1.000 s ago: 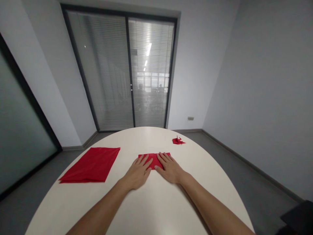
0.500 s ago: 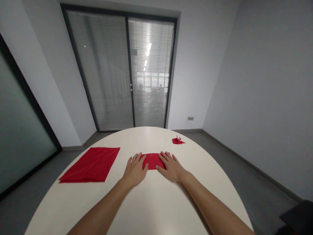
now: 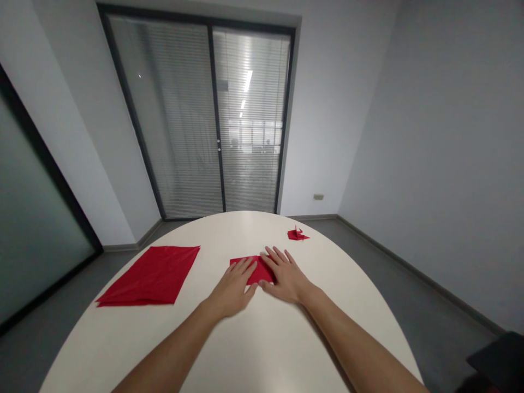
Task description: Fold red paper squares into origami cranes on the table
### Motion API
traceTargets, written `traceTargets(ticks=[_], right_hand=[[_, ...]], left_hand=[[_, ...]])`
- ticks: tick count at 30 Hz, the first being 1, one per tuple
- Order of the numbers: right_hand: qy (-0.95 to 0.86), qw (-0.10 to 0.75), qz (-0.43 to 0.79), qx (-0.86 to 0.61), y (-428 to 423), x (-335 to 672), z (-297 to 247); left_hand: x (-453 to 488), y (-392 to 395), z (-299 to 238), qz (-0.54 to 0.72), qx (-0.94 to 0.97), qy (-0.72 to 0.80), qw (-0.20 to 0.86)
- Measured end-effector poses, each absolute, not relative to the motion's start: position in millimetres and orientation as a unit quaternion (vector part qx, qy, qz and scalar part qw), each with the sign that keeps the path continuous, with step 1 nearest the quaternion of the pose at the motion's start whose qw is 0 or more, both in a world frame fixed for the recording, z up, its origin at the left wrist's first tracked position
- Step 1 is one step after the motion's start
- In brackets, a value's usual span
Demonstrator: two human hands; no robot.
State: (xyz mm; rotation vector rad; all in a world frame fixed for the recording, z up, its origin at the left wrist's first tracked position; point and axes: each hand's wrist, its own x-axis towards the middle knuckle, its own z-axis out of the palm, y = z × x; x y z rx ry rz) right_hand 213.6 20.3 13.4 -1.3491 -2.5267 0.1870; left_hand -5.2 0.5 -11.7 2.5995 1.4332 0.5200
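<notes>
A folded red sheet of paper (image 3: pixel 262 271) lies flat on the white table (image 3: pixel 245 349), its long side running left to right. Across its left half rests my left hand (image 3: pixel 234 288), fingers stretched out flat. My right hand (image 3: pixel 285 275) lies over its right half, fingers spread, and hides that end. Both thumbs point inward near the paper's lower edge, close to each other. Neither hand grips anything.
To the left lies a stack of larger red paper sheets (image 3: pixel 158 275) near the table edge. A small folded red paper crane (image 3: pixel 298 234) stands at the far right. A dark object (image 3: pixel 499 360) shows at the lower right, beyond the table.
My left hand has slid right over the paper, uncovering its left end. My right hand's fingers have shifted slightly up and left. The stack and the crane have stayed put.
</notes>
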Motion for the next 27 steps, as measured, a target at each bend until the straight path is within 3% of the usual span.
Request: traceTargets(ticks=[7, 27], right_hand=[[-0.871, 0.105, 0.13, -0.462, 18.1, 210.6, 10.9], [-0.859, 0.126, 0.118, -0.483, 23.0, 213.0, 3.9]], left_hand=[[-3.7, 0.2, -10.8, 0.159, 0.842, 0.512, 0.063], [-3.6, 0.5, -4.9, 0.228, 0.837, 0.496, 0.033]])
